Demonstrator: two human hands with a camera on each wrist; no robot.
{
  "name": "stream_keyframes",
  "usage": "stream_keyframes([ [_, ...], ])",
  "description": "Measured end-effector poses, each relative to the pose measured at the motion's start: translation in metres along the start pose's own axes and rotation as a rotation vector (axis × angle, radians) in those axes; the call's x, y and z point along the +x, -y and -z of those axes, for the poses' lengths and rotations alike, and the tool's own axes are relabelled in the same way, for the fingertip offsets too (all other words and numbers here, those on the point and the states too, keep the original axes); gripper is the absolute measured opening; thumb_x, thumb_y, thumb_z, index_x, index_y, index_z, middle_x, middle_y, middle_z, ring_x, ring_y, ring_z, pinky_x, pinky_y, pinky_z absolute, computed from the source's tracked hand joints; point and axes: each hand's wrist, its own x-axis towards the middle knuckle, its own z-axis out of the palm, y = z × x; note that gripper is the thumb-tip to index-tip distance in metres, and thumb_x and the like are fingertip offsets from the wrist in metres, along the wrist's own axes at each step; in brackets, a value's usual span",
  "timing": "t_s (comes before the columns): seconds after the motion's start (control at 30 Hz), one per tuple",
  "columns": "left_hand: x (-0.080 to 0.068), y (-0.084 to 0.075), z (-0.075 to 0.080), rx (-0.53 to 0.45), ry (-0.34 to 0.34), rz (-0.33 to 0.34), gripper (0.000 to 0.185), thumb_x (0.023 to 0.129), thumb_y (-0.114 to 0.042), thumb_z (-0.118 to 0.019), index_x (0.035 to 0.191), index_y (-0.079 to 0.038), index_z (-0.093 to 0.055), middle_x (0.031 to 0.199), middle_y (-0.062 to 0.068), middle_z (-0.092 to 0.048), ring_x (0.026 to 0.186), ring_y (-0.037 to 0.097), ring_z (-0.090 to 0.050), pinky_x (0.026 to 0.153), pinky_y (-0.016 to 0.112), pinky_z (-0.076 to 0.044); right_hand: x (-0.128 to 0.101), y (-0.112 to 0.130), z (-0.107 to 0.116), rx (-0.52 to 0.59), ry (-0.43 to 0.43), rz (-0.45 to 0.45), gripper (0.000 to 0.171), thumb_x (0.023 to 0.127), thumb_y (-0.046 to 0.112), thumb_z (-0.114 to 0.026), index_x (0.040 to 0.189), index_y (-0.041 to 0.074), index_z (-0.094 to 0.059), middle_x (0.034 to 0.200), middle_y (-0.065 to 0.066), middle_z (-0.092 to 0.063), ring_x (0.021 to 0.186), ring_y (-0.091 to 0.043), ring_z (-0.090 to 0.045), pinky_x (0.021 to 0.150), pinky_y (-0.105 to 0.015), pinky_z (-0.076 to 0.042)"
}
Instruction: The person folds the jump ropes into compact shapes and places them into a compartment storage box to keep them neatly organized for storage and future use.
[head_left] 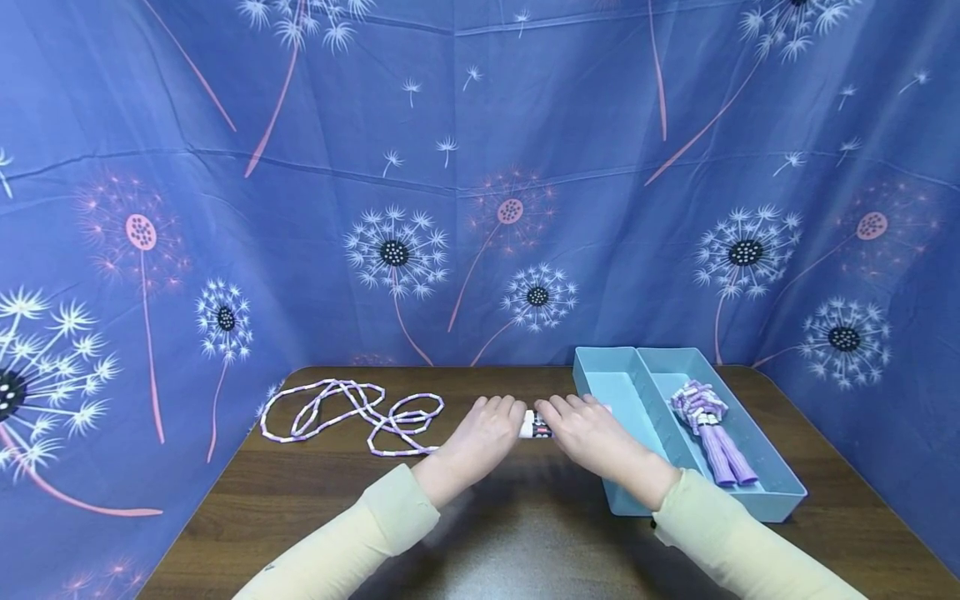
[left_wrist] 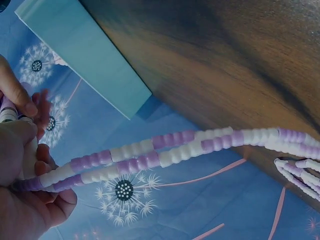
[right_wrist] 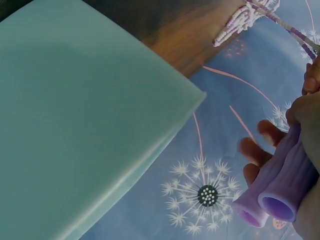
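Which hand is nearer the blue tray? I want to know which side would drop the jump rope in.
The right hand: it lies against the blue tray's near-left wall. The left hand is further left on the table, toward the loose beaded jump rope.

Bare table (head_left: pixel 525 533) lies open in front of the blue tray (head_left: pixel 780 500); left of the tray, rope loops (head_left: pixel 352 412) block the way.

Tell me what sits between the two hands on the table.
In the head view, a short white piece with a dark printed band shows between the left hand and right hand, part of the jump rope handles they grip.
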Motion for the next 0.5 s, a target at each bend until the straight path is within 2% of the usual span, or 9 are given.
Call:
stream_keyframes([
  [0.23,-0.0021,0.0022,0.0026,-0.088,-0.001,0.025,0.024,0.079,-0.023,-0.071,0.089,-0.009,-0.053,0.074,-0.001,-0.056,0.062,0.011,-0.055,0.054,0.024,-0.037,-0.0005,-0.0025,0.0015,-0.029,-0.033,0.037,0.039,0.071,0.018,-0.076,0.103,0.01,-0.056,0.08,-0.003,-0.059,0.067,-0.022,-0.058,0.056,-0.035,-0.045],
  [0.37,-0.0037,0.0021,0.0037,-0.099,-0.009,0.023,0.023,0.078,-0.02,-0.071,0.089,-0.009,-0.053,0.075,-0.001,-0.056,0.062,0.011,-0.055,0.054,0.024,-0.037,-0.001,-0.0028,0.0016,-0.031,-0.057,0.045,0.044,0.07,0.029,-0.079,0.102,0.01,-0.056,0.078,-0.003,-0.059,0.064,-0.022,-0.057,0.054,-0.035,-0.044],
  [0.5,-0.0037,0.0015,0.005,-0.084,-0.014,0.006,0.02,0.078,-0.017,-0.068,0.088,-0.01,-0.053,0.075,-0.001,-0.056,0.061,0.011,-0.054,0.055,0.024,-0.038,-0.0013,-0.0018,0.0022,-0.025,-0.065,0.034,0.042,0.072,0.035,-0.075,0.1,0.01,-0.056,0.076,-0.003,-0.057,0.061,-0.022,-0.055,0.053,-0.035,-0.042],
])
